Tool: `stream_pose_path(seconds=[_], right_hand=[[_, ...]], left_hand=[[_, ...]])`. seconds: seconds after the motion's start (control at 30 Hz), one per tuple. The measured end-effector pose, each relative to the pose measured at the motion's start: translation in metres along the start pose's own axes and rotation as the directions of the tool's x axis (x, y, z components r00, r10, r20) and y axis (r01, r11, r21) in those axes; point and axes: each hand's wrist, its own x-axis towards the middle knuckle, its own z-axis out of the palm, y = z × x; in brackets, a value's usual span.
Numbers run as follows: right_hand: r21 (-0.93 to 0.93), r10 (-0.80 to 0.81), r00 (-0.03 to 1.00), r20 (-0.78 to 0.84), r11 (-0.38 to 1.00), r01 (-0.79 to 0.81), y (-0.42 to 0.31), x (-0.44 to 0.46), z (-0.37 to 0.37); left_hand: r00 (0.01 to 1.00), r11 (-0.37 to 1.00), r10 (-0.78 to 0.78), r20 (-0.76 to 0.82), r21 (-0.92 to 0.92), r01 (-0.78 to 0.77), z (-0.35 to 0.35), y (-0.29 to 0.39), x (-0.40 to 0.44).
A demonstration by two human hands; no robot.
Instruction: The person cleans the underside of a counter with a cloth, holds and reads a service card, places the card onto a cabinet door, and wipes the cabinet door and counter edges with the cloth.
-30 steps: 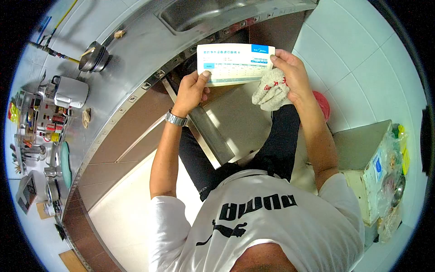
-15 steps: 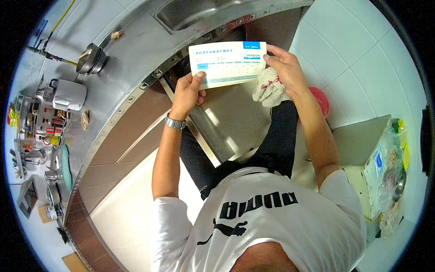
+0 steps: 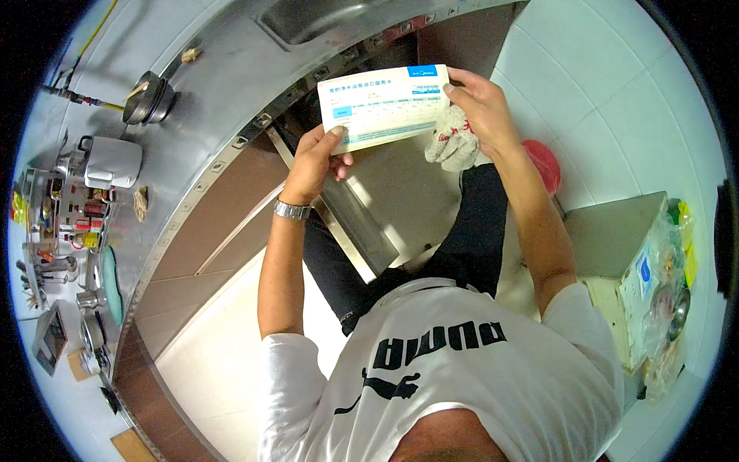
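Note:
A white printed card (image 3: 383,108) with a blue corner label and a table of text is held up between both hands. My left hand (image 3: 312,164) pinches its lower left corner, thumb on the front. At the right edge, my right hand (image 3: 483,108) grips the card between thumb and fingers. A whitish knitted glove (image 3: 453,142) with red marks hangs below the right hand, against its palm side; whether the lower fingers hold it is partly hidden.
An open drawer (image 3: 358,231) juts out between the legs. The steel counter (image 3: 196,108) curves along the left, bearing metal bowls (image 3: 150,100) and a white appliance (image 3: 112,162). A sink (image 3: 308,19) is above, a red basin (image 3: 541,165) and a cabinet (image 3: 612,239) at right.
The card has shifted slightly left and up in view, still held in both hands, and tilted a little. The glove has moved slightly up along with the right hand.

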Motion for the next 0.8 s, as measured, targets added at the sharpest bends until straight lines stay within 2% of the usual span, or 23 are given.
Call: stream_pose_path(seconds=[0.13, 0.23, 0.3, 0.33, 0.4, 0.43, 0.5, 0.53, 0.57, 0.6, 0.63, 0.7, 0.77, 0.8], right_hand=[[-0.022, -0.028, 0.999, 0.020, 0.999, 0.029, 0.002, 0.000, -0.001], [-0.062, -0.079, 0.997, 0.006, 0.995, 0.080, 0.002, -0.001, -0.003], [-0.224, -0.139, 0.990, -0.028, 0.966, 0.130, 0.008, 0.000, -0.009], [-0.224, -0.140, 0.990, -0.026, 0.966, 0.131, 0.012, -0.001, -0.008], [-0.217, -0.146, 0.989, 0.004, 0.966, 0.143, 0.016, -0.002, -0.002], [-0.216, -0.146, 0.989, 0.007, 0.966, 0.144, 0.015, -0.005, 0.000], [-0.375, -0.148, 0.989, 0.026, 0.915, 0.147, 0.014, -0.011, 0.008], [-0.332, -0.141, 0.989, 0.046, 0.932, 0.149, 0.014, -0.012, 0.013], [-0.332, -0.141, 0.989, 0.049, 0.932, 0.149, 0.013, -0.016, 0.019], [-0.263, -0.113, 0.990, 0.081, 0.956, 0.130, 0.009, -0.021, 0.028], [-0.194, -0.086, 0.990, 0.115, 0.975, 0.107, 0.007, -0.027, 0.036], [-0.060, -0.051, 0.981, 0.185, 0.996, 0.063, -0.004, -0.039, 0.054], [-0.019, -0.082, 0.976, 0.201, 0.996, 0.087, -0.003, -0.044, 0.065], [0.061, -0.121, 0.976, 0.182, 0.992, 0.112, 0.004, -0.044, 0.071]], left_hand=[[0.999, 0.999, 0.049, 0.002, 0.020, -0.049, 0.001, 0.000, -0.002], [0.994, 0.997, 0.077, -0.075, 0.016, -0.076, 0.003, 0.000, -0.003], [0.987, 0.994, 0.103, -0.123, 0.044, -0.098, 0.004, -0.001, -0.004], [0.987, 0.994, 0.104, -0.125, 0.043, -0.099, 0.005, 0.002, -0.004], [0.970, 0.971, 0.157, -0.187, 0.208, -0.117, 0.007, 0.007, -0.007], [0.969, 0.971, 0.157, -0.190, 0.208, -0.117, 0.009, 0.006, -0.007], [0.902, 0.828, 0.383, -0.200, 0.507, -0.240, 0.010, 0.002, -0.006], [0.796, 0.461, 0.599, -0.082, 0.849, -0.260, 0.008, 0.004, -0.005], [0.796, 0.462, 0.600, -0.085, 0.849, -0.258, 0.009, 0.003, -0.006], [0.719, 0.136, 0.694, 0.032, 0.975, -0.174, 0.018, 0.009, -0.012], [0.652, -0.199, 0.737, 0.178, 0.979, -0.043, 0.027, 0.011, -0.015], [0.643, -0.234, 0.741, 0.191, 0.972, -0.019, 0.036, 0.004, -0.015], [0.688, -0.242, 0.700, 0.190, 0.970, -0.022, 0.045, 0.001, -0.018], [0.723, -0.236, 0.662, 0.198, 0.971, -0.050, 0.049, 0.003, -0.022]])
